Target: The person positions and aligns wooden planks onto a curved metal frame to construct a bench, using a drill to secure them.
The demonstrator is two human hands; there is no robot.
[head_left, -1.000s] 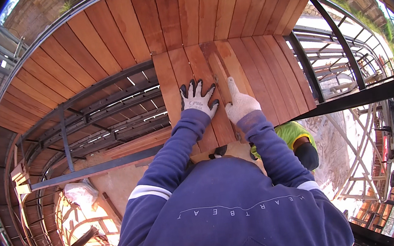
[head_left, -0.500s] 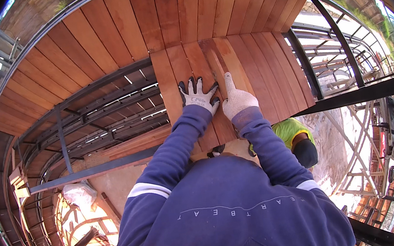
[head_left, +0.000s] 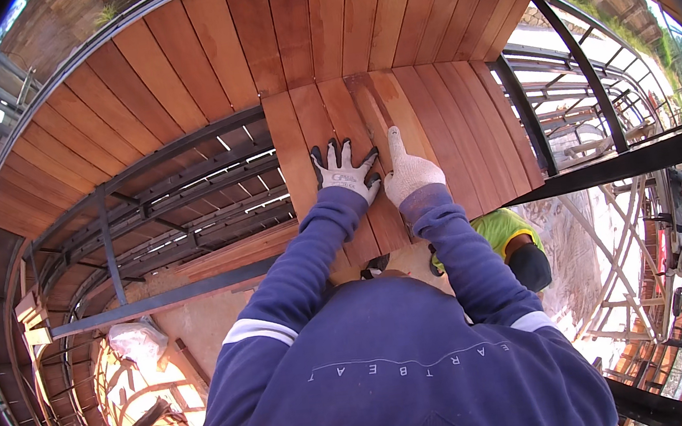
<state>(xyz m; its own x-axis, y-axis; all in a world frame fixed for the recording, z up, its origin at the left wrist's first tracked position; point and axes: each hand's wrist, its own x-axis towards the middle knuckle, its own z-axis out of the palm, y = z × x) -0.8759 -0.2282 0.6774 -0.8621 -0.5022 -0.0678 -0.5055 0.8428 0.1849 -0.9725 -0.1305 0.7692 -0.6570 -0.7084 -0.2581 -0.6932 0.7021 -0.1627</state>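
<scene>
- Spread open, the left hand (head_left: pixel 343 176) rests on the wooden boards (head_left: pixel 461 123) directly ahead.
- Just beside it, the right hand (head_left: pixel 415 179) points one finger; whether it holds anything, I can't tell.
- Flat palm, light fingertip: likely steadiest.

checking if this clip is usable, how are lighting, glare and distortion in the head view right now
Head view: fisheye distortion bows the dark metal bar at right, and black vignetting rings the picture; the sunlit ground at lower left is nearly blown out; the left hand, right hand and wooden planks look evenly lit and fairly sharp.
</scene>
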